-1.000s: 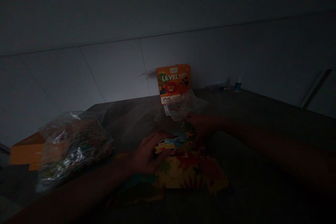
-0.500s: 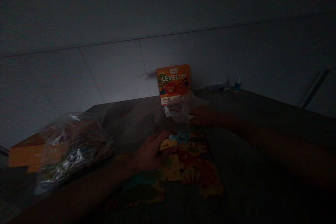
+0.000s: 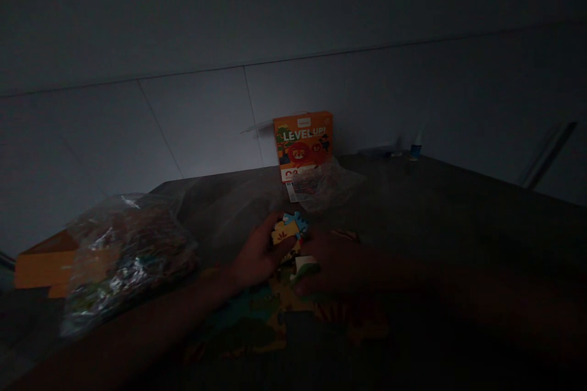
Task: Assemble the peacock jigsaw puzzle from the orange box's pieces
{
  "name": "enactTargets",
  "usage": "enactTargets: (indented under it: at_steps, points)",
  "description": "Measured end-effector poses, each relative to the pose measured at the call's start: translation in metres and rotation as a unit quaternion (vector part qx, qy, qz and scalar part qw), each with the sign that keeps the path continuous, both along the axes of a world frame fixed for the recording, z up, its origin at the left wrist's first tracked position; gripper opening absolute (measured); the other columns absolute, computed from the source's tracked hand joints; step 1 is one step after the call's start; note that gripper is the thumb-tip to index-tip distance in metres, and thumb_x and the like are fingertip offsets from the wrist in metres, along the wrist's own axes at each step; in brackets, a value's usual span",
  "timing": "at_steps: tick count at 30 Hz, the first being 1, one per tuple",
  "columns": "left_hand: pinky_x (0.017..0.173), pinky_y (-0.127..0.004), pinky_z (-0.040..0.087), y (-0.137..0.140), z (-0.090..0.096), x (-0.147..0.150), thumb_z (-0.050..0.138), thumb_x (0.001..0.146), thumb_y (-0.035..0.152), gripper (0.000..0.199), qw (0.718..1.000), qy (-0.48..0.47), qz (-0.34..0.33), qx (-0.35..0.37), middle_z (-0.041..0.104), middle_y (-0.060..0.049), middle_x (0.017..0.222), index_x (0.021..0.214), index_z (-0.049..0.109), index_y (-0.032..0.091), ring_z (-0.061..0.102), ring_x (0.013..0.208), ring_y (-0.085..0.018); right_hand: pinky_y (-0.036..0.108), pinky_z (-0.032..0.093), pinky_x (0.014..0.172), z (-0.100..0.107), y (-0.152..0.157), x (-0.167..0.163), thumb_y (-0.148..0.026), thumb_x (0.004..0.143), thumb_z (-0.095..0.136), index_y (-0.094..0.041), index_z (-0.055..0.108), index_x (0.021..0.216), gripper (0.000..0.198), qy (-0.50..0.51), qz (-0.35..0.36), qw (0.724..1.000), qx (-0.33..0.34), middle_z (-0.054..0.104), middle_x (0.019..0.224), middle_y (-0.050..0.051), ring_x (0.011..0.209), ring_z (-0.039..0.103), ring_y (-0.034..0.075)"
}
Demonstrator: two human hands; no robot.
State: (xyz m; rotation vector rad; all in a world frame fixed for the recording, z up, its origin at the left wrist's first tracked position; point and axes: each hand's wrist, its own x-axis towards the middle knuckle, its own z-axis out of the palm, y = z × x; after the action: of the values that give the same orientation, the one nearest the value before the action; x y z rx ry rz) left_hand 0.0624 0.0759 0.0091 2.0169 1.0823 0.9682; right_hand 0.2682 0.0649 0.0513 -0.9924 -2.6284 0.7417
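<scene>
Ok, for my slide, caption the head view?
Dim light: left-hand grip and right-hand grip hold puzzle pieces at a partly joined puzzle, orange box standing behind.

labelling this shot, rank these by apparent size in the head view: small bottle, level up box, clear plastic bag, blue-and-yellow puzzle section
1. Clear plastic bag
2. LEVEL UP! box
3. Blue-and-yellow puzzle section, partly covered by the left hand
4. Small bottle

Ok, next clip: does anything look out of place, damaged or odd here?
Nothing looks spilled or damaged, though darkness hides detail. The puzzle looks odd: bare table shows through a gap in its near edge. Crumpled clear plastic lies untidily before the upright orange box.
</scene>
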Motion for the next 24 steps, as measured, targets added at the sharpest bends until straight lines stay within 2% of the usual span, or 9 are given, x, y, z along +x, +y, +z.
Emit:
enactTargets:
  at_steps: [5, 9, 12, 15, 19, 22, 24]
  points:
    - [0.066, -0.028, 0.052, -0.001, 0.001, 0.0, 0.057, 0.091, 0.037, 0.031, 1.0, -0.003, -0.005, 0.002, 0.064, -0.004, 0.09, 0.114, 0.05, 0.017, 0.062, 0.077, -0.018, 0.027, 0.047, 0.072, -0.007, -0.003, -0.003, -0.035, 0.07, 0.079, -0.018, 0.069, 0.109, 0.044, 0.021, -0.011, 0.997, -0.068, 0.07, 0.105, 0.006, 0.087, 0.065, 0.021]
    - [0.066, -0.029, 0.052, 0.0, -0.001, 0.0, 0.057, 0.091, 0.035, 0.031, 1.0, -0.006, -0.001, 0.009, 0.064, -0.004, 0.089, 0.114, 0.05, 0.016, 0.062, 0.076, -0.018, 0.028, 0.047, 0.069, -0.006, -0.006, -0.003, -0.036, 0.066, 0.081, -0.018, 0.061, 0.119, 0.059, 0.024, -0.03, 0.992, -0.118, 0.069, 0.109, 0.007, 0.092, 0.065, 0.024]
    - [0.067, -0.029, 0.052, 0.001, -0.001, -0.001, 0.058, 0.09, 0.034, 0.03, 1.0, -0.015, -0.008, 0.008, 0.065, -0.005, 0.09, 0.113, 0.05, 0.016, 0.063, 0.077, -0.019, 0.029, 0.046, 0.07, 0.001, -0.01, -0.003, -0.033, 0.07, 0.079, -0.017, 0.059, 0.117, 0.054, 0.017, -0.044, 0.994, -0.099, 0.067, 0.111, 0.007, 0.095, 0.064, 0.024]
    - [0.066, -0.029, 0.052, 0.001, 0.0, -0.001, 0.059, 0.09, 0.035, 0.031, 1.0, -0.017, -0.009, 0.007, 0.065, -0.005, 0.091, 0.113, 0.051, 0.017, 0.063, 0.078, -0.019, 0.029, 0.046, 0.074, 0.021, -0.015, 0.004, -0.027, 0.076, 0.074, -0.018, 0.061, 0.113, 0.041, 0.018, -0.049, 0.996, -0.07, 0.067, 0.111, 0.007, 0.098, 0.063, 0.023]
    - [0.067, -0.029, 0.052, 0.001, -0.001, -0.002, 0.058, 0.092, 0.036, 0.03, 1.0, 0.007, -0.016, 0.025, 0.066, -0.005, 0.09, 0.114, 0.052, 0.016, 0.063, 0.077, -0.019, 0.027, 0.047, 0.071, 0.045, -0.022, 0.016, -0.023, 0.074, 0.074, -0.021, 0.064, 0.116, 0.043, -0.092, -0.012, 0.993, -0.079, 0.067, 0.114, 0.006, 0.098, 0.064, 0.024]
    - [0.067, -0.028, 0.051, 0.0, 0.0, -0.002, 0.056, 0.094, 0.037, 0.03, 0.998, 0.037, -0.03, 0.04, 0.066, -0.005, 0.09, 0.116, 0.052, 0.017, 0.063, 0.077, -0.018, 0.024, 0.045, 0.059, 0.043, -0.023, 0.019, -0.028, 0.068, 0.078, -0.021, 0.066, 0.114, 0.048, -0.193, 0.002, 0.975, -0.106, 0.07, 0.105, 0.006, 0.086, 0.067, 0.023]
    - [0.065, -0.028, 0.05, -0.001, 0.002, -0.002, 0.055, 0.094, 0.037, 0.03, 0.996, 0.057, -0.037, 0.053, 0.066, -0.004, 0.088, 0.116, 0.052, 0.017, 0.062, 0.075, -0.018, 0.023, 0.043, 0.055, 0.036, -0.021, 0.017, -0.035, 0.065, 0.08, -0.02, 0.068, 0.109, 0.048, -0.204, 0.014, 0.971, -0.12, 0.071, 0.099, 0.005, 0.081, 0.067, 0.022]
